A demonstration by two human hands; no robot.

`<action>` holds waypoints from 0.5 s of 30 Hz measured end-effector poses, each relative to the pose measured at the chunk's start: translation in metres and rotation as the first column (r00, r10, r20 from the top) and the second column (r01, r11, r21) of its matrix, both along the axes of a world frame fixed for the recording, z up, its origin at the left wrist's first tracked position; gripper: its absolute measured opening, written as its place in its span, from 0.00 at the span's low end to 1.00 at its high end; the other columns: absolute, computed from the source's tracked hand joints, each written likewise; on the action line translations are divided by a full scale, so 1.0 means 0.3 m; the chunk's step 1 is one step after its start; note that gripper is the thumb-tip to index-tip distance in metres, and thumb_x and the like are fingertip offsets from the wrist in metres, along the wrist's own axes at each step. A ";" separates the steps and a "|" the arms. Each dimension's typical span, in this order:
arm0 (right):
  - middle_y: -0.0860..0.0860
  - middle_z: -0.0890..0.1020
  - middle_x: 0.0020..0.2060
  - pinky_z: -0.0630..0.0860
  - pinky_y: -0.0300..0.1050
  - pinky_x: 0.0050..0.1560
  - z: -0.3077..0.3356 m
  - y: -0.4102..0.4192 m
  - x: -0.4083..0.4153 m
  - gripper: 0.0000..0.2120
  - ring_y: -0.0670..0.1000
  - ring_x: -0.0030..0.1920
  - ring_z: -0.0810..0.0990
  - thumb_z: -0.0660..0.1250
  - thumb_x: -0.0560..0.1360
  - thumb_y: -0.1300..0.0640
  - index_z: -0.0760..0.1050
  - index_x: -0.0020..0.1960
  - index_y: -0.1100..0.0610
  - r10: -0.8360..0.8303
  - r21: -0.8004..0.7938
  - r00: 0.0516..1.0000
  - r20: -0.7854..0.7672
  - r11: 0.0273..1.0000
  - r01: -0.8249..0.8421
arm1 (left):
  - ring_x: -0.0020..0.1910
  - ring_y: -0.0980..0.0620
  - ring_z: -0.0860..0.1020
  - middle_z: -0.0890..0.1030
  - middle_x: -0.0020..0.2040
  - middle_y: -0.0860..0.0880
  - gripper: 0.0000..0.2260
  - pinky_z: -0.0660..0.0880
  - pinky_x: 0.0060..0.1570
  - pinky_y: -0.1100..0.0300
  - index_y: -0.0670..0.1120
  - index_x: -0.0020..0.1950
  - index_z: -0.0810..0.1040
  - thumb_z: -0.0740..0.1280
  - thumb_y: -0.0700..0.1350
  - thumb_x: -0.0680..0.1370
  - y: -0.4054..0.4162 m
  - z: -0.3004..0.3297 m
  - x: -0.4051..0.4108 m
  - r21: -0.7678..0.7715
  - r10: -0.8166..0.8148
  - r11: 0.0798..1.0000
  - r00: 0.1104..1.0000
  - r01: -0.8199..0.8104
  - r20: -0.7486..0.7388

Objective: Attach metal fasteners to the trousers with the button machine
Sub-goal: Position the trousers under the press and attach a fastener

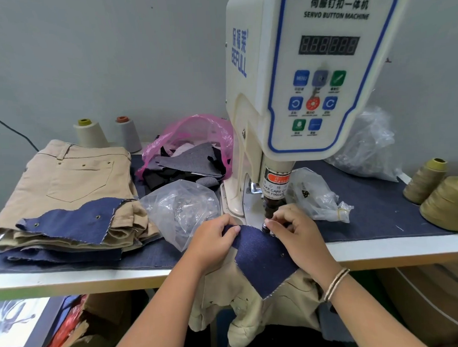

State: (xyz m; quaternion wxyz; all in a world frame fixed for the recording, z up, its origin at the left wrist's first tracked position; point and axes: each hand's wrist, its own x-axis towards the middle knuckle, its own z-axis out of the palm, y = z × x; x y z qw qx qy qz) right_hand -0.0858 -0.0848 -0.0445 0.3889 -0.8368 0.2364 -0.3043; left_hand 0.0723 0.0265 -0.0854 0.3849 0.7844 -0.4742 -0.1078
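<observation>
Beige trousers (254,298) hang off table edge w/ navy patch (260,256) on top; left hand (212,242) pinches patch's left corner, right hand (296,230) pinches metal fastener (265,227) directly under button machine (310,78) punch, right hand nearer.

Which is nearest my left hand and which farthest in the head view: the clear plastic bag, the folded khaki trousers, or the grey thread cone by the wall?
From the left hand:
1. Clear plastic bag, just beside it to the left.
2. Folded khaki trousers, farther left on the table.
3. Grey thread cone, back by the wall.
</observation>
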 end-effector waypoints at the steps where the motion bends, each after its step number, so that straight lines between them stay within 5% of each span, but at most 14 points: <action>1: 0.43 0.76 0.42 0.68 0.25 0.41 0.000 0.001 0.000 0.12 0.34 0.41 0.74 0.70 0.74 0.61 0.73 0.38 0.46 0.001 -0.009 1.000 0.003 1.000 -0.001 | 0.40 0.55 0.74 0.77 0.37 0.53 0.08 0.66 0.40 0.63 0.49 0.40 0.73 0.63 0.46 0.79 0.001 -0.002 0.000 -0.002 0.000 1.000 1.000 0.000 0.000; 7: 0.46 0.76 0.42 0.71 0.31 0.47 0.014 -0.010 -0.008 0.07 0.42 0.44 0.75 0.70 0.73 0.62 0.75 0.39 0.53 0.024 -0.129 0.999 -0.029 0.991 -0.028 | 0.37 0.61 0.72 0.75 0.35 0.57 0.08 0.63 0.36 0.70 0.52 0.39 0.72 0.63 0.46 0.79 0.004 -0.002 0.000 -0.015 0.007 1.000 1.000 -0.007 0.010; 12: 0.44 0.74 0.39 0.68 0.29 0.45 0.024 -0.011 -0.014 0.05 0.45 0.42 0.75 0.71 0.73 0.60 0.76 0.40 0.55 0.018 -0.279 0.998 -0.064 0.960 -0.035 | 0.39 0.60 0.73 0.77 0.37 0.56 0.07 0.65 0.38 0.68 0.51 0.40 0.74 0.63 0.47 0.79 0.001 -0.004 0.001 -0.005 -0.002 1.000 1.000 0.002 0.006; 15: 0.47 0.78 0.43 0.73 0.35 0.49 0.008 0.005 -0.043 0.05 0.47 0.45 0.77 0.71 0.72 0.63 0.79 0.48 0.58 -0.018 -0.303 0.999 0.027 0.953 0.026 | 0.39 0.60 0.73 0.77 0.37 0.56 0.08 0.67 0.40 0.64 0.52 0.39 0.74 0.63 0.45 0.79 0.006 0.009 0.000 -0.007 -0.025 1.000 0.999 0.025 -0.043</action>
